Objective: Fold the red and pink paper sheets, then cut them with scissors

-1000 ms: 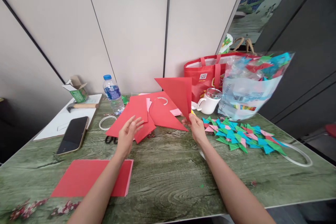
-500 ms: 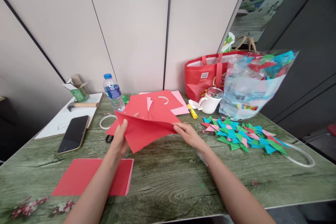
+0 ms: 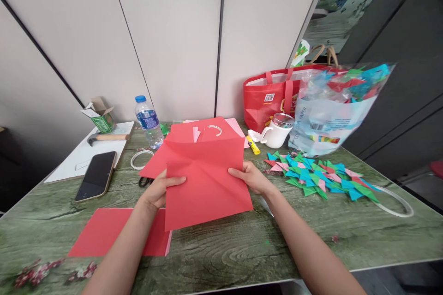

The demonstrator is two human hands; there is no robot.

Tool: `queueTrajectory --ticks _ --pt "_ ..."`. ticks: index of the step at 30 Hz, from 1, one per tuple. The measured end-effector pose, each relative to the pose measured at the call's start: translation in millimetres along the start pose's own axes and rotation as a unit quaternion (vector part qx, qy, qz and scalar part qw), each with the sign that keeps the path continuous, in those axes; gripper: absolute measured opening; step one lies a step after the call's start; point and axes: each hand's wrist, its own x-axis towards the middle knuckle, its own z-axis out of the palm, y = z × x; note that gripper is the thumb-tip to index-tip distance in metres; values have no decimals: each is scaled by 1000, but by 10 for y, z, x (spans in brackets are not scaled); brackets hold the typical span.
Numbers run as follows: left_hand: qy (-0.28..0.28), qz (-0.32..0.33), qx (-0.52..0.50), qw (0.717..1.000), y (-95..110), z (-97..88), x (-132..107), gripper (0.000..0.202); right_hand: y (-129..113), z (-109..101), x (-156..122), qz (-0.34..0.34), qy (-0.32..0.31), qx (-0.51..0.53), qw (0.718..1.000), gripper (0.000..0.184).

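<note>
Between my two hands is a sheet of red paper (image 3: 207, 193), lifted above the table and facing me, with slight creases across it. My left hand (image 3: 162, 189) grips its left edge, thumb on the front and fingers hidden behind. On the opposite edge, my right hand (image 3: 252, 177) pinches the sheet the same way. Behind it lie more red sheets (image 3: 180, 131) with small pink scraps and a white curved strip on top. A stack of red paper (image 3: 104, 235) with a pink edge rests under my left forearm.
Folded paper triangles (image 3: 314, 175) and a white ring (image 3: 398, 203) lie at right. Behind them stand a plastic bag (image 3: 321, 124), white mug (image 3: 277, 133), glue stick (image 3: 253, 145) and red tote (image 3: 256, 106). At left are a water bottle (image 3: 148, 122), phone (image 3: 97, 176) and hammer (image 3: 110, 137).
The red sheet has turned from a tilted, folded-over position to facing me more flatly, its lower edge now lower. My left hand's thumb has come round onto its front.
</note>
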Motion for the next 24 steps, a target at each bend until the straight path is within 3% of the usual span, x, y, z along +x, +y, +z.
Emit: queueTrajectory --ticks 4,9,11,14,16,19,22,24 --pt "-17 -18 2 1000 22 -20 -4 31 -8 -7 -14 18 -21 86 996 28" --pt "-30 -21 -8 999 8 -30 26 33 -81 3 -18 52 4 101 993 30" --pt "-14 -23 -16 1000 12 -34 42 34 -99 -7 0 35 19 118 992 35" --pt "63 -21 -12 998 29 -59 82 30 -105 -63 35 -44 45 134 989 40" --pt "107 -18 -13 994 34 -84 119 25 -106 -111 45 -98 49 95 989 38" --pt "122 -16 -21 992 15 -106 160 23 -113 -148 32 -145 18 1 989 40" --pt "102 -12 -17 995 -25 -85 158 25 -114 -125 14 -145 -6 -80 986 39" --pt "54 -10 -9 998 -47 -49 137 28 -97 -91 20 -146 14 -115 982 26"
